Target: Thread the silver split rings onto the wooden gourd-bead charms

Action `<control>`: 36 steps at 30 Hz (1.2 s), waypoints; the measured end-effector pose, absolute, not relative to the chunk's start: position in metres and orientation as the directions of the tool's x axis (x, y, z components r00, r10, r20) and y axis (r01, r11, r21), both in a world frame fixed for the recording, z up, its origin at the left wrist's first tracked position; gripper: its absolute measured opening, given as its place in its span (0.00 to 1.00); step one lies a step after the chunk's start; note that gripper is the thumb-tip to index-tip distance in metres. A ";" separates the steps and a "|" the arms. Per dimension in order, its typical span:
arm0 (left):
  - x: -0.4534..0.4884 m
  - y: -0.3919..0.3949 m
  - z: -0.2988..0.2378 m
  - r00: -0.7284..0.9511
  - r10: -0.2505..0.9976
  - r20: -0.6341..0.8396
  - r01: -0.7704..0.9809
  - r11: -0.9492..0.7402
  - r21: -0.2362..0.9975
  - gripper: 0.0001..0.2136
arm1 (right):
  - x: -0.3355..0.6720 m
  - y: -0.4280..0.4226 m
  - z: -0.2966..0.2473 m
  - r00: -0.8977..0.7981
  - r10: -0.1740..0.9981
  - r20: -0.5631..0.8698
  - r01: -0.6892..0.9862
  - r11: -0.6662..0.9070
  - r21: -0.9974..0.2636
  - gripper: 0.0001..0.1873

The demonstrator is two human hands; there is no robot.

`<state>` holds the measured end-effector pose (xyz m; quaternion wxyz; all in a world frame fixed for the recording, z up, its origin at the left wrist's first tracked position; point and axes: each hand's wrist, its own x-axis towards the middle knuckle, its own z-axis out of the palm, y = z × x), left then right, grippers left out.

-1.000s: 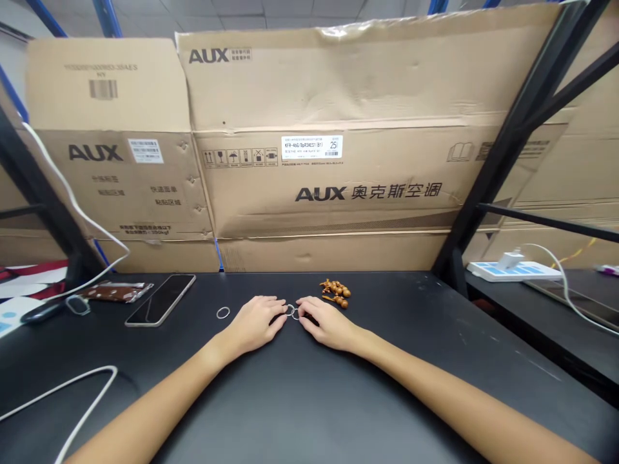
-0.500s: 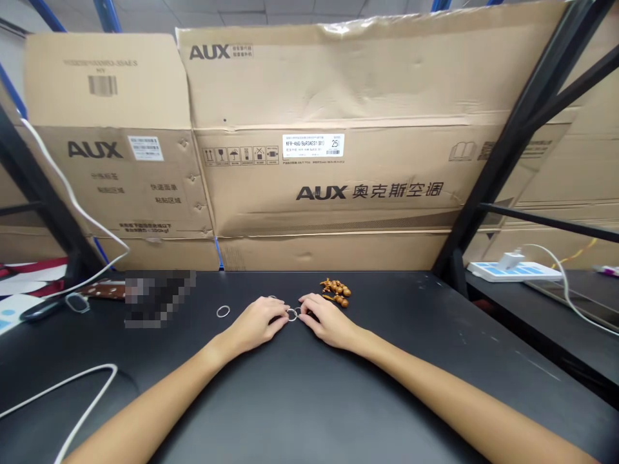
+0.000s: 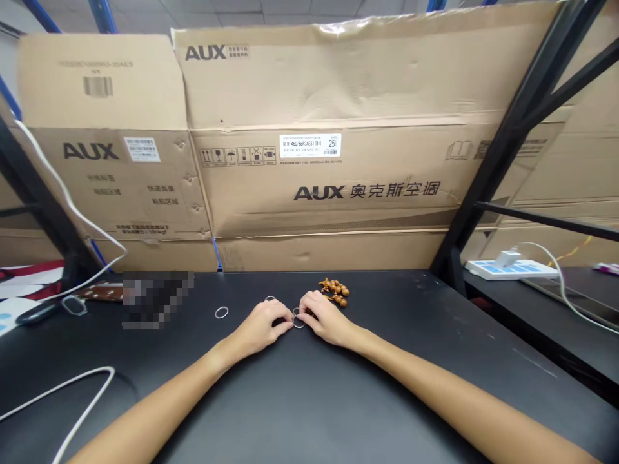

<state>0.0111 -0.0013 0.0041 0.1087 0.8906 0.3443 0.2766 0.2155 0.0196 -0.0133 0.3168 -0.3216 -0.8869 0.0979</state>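
Both my hands meet on the black table (image 3: 309,399) at its middle. My left hand (image 3: 261,325) and my right hand (image 3: 325,319) each pinch a small metal key ring (image 3: 298,318) between their fingertips, fingers curled. Another metal ring (image 3: 221,312) lies flat to the left of my left hand, and a further ring (image 3: 269,298) shows just behind its knuckles. A little heap of brown wooden charms (image 3: 334,291) lies right behind my right hand.
Big cardboard AUX boxes (image 3: 329,148) wall off the back of the table. A blurred flat item (image 3: 157,299) lies at the left, a white cable (image 3: 72,393) loops at the near left, and a black rack post (image 3: 488,167) rises at the right beside a power strip (image 3: 503,269).
My fingers have closed tighter round the key ring and drawn it slightly nearer. The view has shifted a little; nothing else on the table has moved.
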 end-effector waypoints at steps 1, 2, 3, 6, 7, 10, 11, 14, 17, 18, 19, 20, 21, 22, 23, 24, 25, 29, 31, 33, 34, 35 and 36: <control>0.011 -0.002 0.004 0.613 0.669 0.420 0.548 -0.743 0.383 0.05 | 0.215 0.021 -0.014 -0.588 0.638 0.497 0.506 0.770 -0.390 0.06; 0.011 -0.002 0.003 0.616 0.664 0.424 0.544 -0.748 0.380 0.04 | 0.215 0.021 -0.014 -0.581 0.646 0.496 0.504 0.764 -0.404 0.06; 0.011 -0.002 0.003 0.620 0.657 0.429 0.540 -0.754 0.374 0.04 | 0.215 0.022 -0.015 -0.574 0.653 0.494 0.503 0.757 -0.417 0.07; 0.011 -0.003 0.002 0.645 0.628 0.436 0.526 -0.778 0.344 0.04 | 0.215 0.024 -0.016 -0.566 0.663 0.491 0.492 0.749 -0.444 0.06; 0.011 -0.003 0.002 0.648 0.625 0.436 0.526 -0.780 0.337 0.04 | 0.215 0.024 -0.016 -0.569 0.661 0.490 0.485 0.750 -0.450 0.06; 0.011 -0.003 0.003 0.612 0.659 0.438 0.569 -0.751 0.336 0.04 | 0.216 0.021 -0.014 -0.574 0.650 0.498 0.462 0.759 -0.459 0.03; 0.010 -0.003 0.003 0.597 0.672 0.439 0.585 -0.738 0.336 0.05 | 0.217 0.020 -0.013 -0.571 0.646 0.506 0.455 0.762 -0.460 0.03; 0.009 -0.002 0.002 0.596 0.679 0.428 0.607 -0.730 0.313 0.08 | 0.218 0.014 -0.010 -0.572 0.633 0.522 0.429 0.773 -0.468 0.05; 0.008 -0.001 0.002 0.623 0.669 0.405 0.613 -0.739 0.278 0.09 | 0.218 0.009 -0.008 -0.601 0.613 0.513 0.418 0.788 -0.452 0.04; 0.007 -0.001 0.002 0.629 0.668 0.399 0.616 -0.741 0.269 0.09 | 0.218 0.008 -0.008 -0.611 0.604 0.512 0.423 0.795 -0.434 0.03; 0.007 -0.001 0.003 0.634 0.665 0.395 0.617 -0.743 0.259 0.09 | 0.218 0.008 -0.007 -0.618 0.597 0.511 0.433 0.801 -0.413 0.03; 0.006 -0.001 0.004 0.640 0.660 0.392 0.618 -0.746 0.246 0.09 | 0.218 0.007 -0.007 -0.624 0.591 0.510 0.444 0.806 -0.391 0.02; 0.006 -0.001 0.005 0.649 0.653 0.389 0.618 -0.752 0.231 0.09 | 0.217 0.007 -0.007 -0.629 0.588 0.508 0.457 0.809 -0.371 0.02; 0.005 -0.002 0.007 0.658 0.646 0.386 0.617 -0.757 0.215 0.09 | 0.217 0.007 -0.006 -0.632 0.588 0.504 0.469 0.809 -0.354 0.02; 0.005 -0.002 0.008 0.666 0.640 0.383 0.616 -0.762 0.200 0.09 | 0.217 0.007 -0.006 -0.637 0.588 0.499 0.481 0.809 -0.339 0.02; 0.004 -0.002 0.009 0.672 0.636 0.379 0.617 -0.764 0.188 0.09 | 0.217 0.007 -0.005 -0.641 0.587 0.493 0.491 0.809 -0.325 0.02; 0.003 -0.002 0.010 0.675 0.635 0.375 0.619 -0.764 0.179 0.09 | 0.217 0.006 -0.005 -0.645 0.586 0.491 0.499 0.809 -0.311 0.02; 0.001 -0.002 0.012 0.665 0.651 0.366 0.644 -0.748 0.160 0.08 | 0.217 0.007 -0.004 -0.668 0.567 0.481 0.500 0.821 -0.274 0.04; 0.000 -0.001 0.012 0.660 0.657 0.364 0.651 -0.742 0.161 0.08 | 0.218 0.008 -0.004 -0.679 0.559 0.476 0.493 0.828 -0.268 0.05; 0.000 0.000 0.012 0.660 0.658 0.363 0.650 -0.742 0.163 0.08 | 0.220 0.009 -0.004 -0.685 0.554 0.473 0.486 0.831 -0.269 0.05; 0.000 0.000 0.011 0.661 0.657 0.363 0.649 -0.743 0.163 0.08 | 0.220 0.010 -0.004 -0.688 0.551 0.473 0.482 0.834 -0.270 0.05; 0.000 0.000 0.011 0.661 0.656 0.364 0.649 -0.744 0.161 0.08 | 0.221 0.010 -0.004 -0.691 0.546 0.473 0.475 0.837 -0.272 0.05; 0.000 0.000 0.011 0.661 0.656 0.365 0.650 -0.744 0.159 0.08 | 0.221 0.010 -0.003 -0.695 0.542 0.472 0.468 0.840 -0.275 0.05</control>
